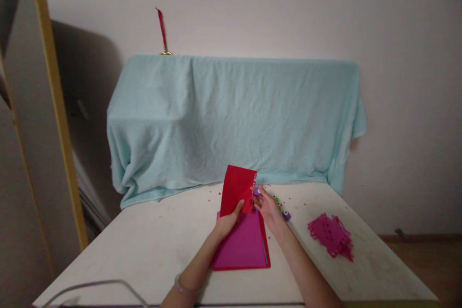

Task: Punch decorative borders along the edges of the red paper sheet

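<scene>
My left hand grips the lower part of a red sheet, thumb on its face. Small cut-outs run along the sheet's right edge. At that edge, my right hand is closed round a small purple punch. Under the hands lies a magenta sheet on top of a red one. Just right of my right hand, green and purple punches with eye-like dots rest on the table, partly hidden by the hand.
A pile of magenta cut paper lies on the right of the white table. Small red bits are scattered near the punches. A light blue cloth hangs behind. A curved metal bar shows at the lower left.
</scene>
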The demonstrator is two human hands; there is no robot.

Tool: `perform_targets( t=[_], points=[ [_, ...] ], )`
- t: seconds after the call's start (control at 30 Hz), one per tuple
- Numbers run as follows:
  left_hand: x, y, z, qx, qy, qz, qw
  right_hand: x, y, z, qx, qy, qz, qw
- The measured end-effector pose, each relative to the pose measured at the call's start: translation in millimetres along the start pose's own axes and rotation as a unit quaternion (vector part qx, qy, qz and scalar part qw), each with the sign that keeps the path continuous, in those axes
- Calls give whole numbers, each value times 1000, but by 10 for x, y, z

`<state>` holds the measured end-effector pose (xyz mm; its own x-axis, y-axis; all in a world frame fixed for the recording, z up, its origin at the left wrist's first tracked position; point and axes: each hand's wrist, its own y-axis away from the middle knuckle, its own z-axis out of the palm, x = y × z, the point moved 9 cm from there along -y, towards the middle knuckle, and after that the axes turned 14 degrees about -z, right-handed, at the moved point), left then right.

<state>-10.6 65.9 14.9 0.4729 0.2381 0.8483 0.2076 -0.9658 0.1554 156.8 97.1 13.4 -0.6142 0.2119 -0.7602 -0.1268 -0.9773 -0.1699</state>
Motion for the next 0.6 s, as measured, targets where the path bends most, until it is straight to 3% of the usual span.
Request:
perform_targets(
  t=[0.13,0.6],
  points=[
    [1,31,19,-29,5,-32,999,-4,-3,-1,-2,-1,6,1000],
    [-29,5,38,-19,0,-18,1000,-66,-6,-5,4,-4,-6,1000]
  ],
)
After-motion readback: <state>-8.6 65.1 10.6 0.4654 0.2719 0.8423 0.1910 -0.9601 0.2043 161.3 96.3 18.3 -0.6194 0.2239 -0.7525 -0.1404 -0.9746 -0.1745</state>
